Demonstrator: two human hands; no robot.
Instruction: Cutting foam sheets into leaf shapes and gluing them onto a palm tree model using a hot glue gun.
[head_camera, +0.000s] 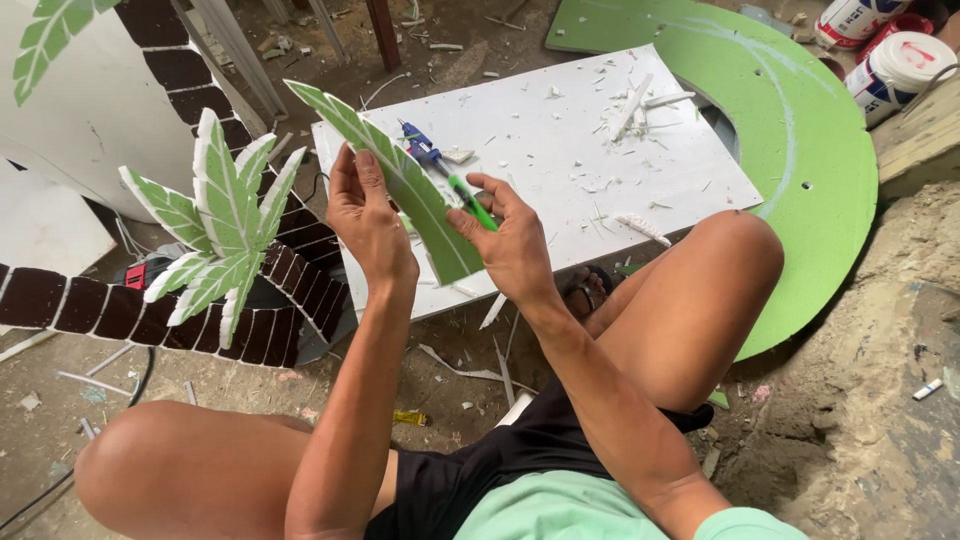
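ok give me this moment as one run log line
left hand: holds green foam leaf | right hand: holds green craft knife at leaf edge | behind: white board, blue glue gun

You are working in soft, even daylight with no harsh glare. The white board (560, 130) is the brightest area, close to washed out. Shadows under your legs are faint. Focus is sharp centrally; edges bend slightly from the wide lens.

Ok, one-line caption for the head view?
Left hand steadies a green foam leaf while right hand works it with a green cutter.
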